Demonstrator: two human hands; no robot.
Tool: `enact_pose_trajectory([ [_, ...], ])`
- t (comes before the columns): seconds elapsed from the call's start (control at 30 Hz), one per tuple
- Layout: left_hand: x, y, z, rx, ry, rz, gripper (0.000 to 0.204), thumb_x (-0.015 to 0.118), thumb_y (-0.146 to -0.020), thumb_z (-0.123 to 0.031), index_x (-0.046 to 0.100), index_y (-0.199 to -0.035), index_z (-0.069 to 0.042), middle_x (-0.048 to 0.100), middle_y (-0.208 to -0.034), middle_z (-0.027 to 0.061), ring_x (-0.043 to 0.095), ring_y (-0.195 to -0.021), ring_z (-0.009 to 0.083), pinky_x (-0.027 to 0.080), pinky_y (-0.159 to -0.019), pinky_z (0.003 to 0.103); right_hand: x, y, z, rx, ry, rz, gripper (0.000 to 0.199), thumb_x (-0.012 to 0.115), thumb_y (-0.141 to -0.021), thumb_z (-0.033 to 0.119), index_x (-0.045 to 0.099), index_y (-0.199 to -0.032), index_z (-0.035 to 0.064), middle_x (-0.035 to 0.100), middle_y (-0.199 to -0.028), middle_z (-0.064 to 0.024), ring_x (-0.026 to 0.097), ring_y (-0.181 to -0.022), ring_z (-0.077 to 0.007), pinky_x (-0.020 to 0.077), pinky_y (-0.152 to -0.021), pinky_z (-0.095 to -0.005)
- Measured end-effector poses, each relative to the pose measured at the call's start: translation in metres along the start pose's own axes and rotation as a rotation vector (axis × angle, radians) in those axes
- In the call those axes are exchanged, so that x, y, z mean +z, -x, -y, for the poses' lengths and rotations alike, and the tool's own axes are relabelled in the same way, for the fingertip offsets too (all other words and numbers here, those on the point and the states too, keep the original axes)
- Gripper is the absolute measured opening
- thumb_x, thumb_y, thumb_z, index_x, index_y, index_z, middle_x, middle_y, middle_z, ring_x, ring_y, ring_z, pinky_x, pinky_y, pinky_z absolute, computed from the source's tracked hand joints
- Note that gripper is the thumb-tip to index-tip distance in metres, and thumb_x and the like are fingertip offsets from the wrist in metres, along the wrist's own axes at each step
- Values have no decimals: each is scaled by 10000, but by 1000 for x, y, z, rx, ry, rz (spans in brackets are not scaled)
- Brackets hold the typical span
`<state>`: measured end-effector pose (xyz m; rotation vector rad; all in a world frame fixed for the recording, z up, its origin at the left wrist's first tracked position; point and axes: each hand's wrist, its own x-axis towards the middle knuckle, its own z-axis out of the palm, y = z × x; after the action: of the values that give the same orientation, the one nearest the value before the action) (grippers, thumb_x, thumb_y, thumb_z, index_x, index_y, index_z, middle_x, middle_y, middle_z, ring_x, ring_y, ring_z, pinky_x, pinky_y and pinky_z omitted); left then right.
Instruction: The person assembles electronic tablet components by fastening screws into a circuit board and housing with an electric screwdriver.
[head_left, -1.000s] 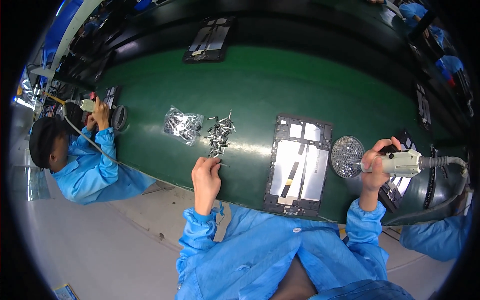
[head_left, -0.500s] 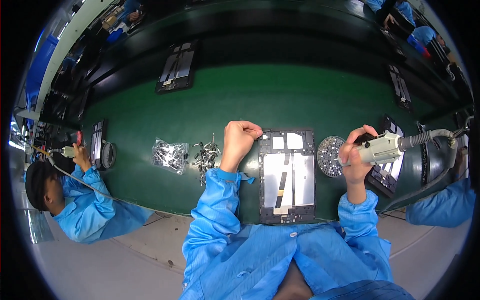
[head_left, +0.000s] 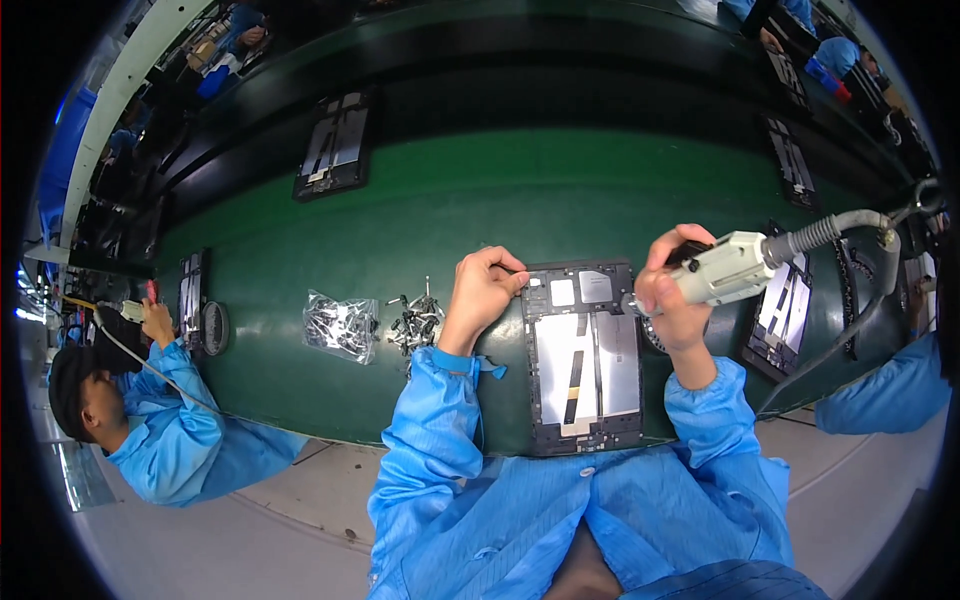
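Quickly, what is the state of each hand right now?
Left hand: fingers curled, fingertips on the top left corner of the open device frame; anything pinched cannot be told.
Right hand: closed around the white electric screwdriver.

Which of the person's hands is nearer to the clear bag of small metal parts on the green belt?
Left. The left hand rests at the open tablet's upper left corner, right of the bag. The right hand, holding the screwdriver, is beyond the tablet.
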<state>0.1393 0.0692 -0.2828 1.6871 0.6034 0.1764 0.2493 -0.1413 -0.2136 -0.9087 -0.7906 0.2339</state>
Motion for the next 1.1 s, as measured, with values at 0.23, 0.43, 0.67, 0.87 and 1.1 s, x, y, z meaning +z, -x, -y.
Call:
enact_pose_trajectory([
  [0.23,3,5,2,140,91,-1,85,690,-729,81,645,-797,58,616,-807,76,623,-598,111,498,-544,230,42,-19,-24,30,-97,70,515,577,-827,-28,351,-1286,30,512,-922,-114,486,-578,-72,430,-511,-197],
  [0.43,1,16,9,108,249,51,43,617,-784,117,637,-779,80,599,-895,80,607,-649,124,512,-565,231,65,-21,-49,51,-81,69,503,570,-832,-50,352,-1279,26,524,-906,-98,486,-580,-69,425,-499,-194],
  [0.67,-1,17,5,77,235,87,65,605,-792,122,614,-839,78,579,-909,64,615,-663,123,508,-569,228,74,-10,-78,61,-17,76,489,559,-839,-51,351,-1274,30,519,-892,-97,476,-619,-71,415,-505,-191],
  [0.87,-2,15,8,82,230,103,60,606,-790,122,599,-828,77,568,-908,57,620,-673,119,507,-572,225,78,-12,-81,49,15,69,486,556,-836,-61,351,-1267,30,519,-890,-104,468,-630,-78,411,-498,-192],
  [1.1,-2,13,10,75,271,71,58,657,-747,95,619,-778,63,576,-825,64,652,-604,139,503,-514,238,76,-13,-82,42,43,74,489,559,-835,-63,351,-1268,28,519,-880,-107,464,-621,-79,408,-497,-196],
])
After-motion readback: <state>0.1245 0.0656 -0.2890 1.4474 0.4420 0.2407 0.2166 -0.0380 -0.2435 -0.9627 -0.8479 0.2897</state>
